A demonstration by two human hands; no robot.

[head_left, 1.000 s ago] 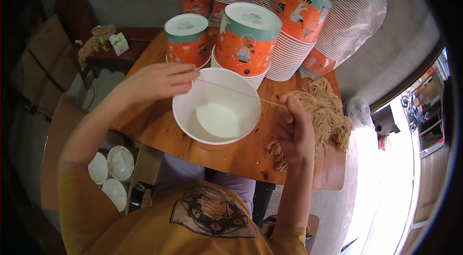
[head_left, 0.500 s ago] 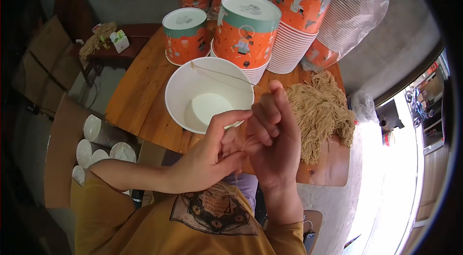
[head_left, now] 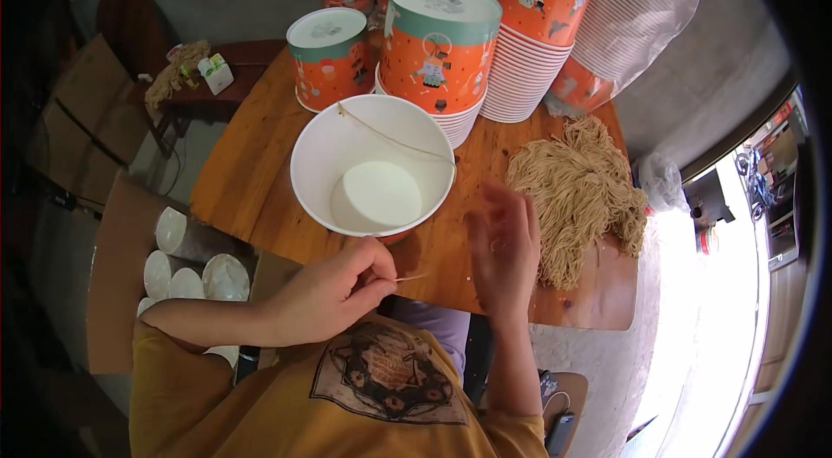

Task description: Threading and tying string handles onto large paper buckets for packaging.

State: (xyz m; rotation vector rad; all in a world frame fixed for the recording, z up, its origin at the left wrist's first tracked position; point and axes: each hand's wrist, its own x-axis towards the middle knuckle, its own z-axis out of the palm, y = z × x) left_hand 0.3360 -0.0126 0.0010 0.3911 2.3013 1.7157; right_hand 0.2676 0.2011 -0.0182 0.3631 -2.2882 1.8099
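Observation:
A white paper bucket (head_left: pixel 325 150) stands with its open mouth toward me near the table's front edge. A thin tan string (head_left: pixel 394 139) runs slack across its inside, from the far rim to the right rim. Just below the bucket, my left hand (head_left: pixel 334 289) pinches a short bit of string (head_left: pixel 412 277) between thumb and fingertips. My right hand (head_left: pixel 505 254) is raised to the right of the bucket, somewhat blurred, its fingers apart and holding nothing I can see. Beside it on the table lies a loose heap of tan string (head_left: pixel 576 198).
Orange and green paper buckets, one upside down on a stack (head_left: pixel 442 51), rise behind the white bucket on the wooden table (head_left: pixel 251 172). A plastic-wrapped stack (head_left: pixel 637 16) leans at the back right. Left below, a cardboard box (head_left: pixel 121 263) holds several white buckets.
My hands, close together before, have drawn apart. The left has moved down and left with the string bit; the right has lowered and its curled fingers have spread.

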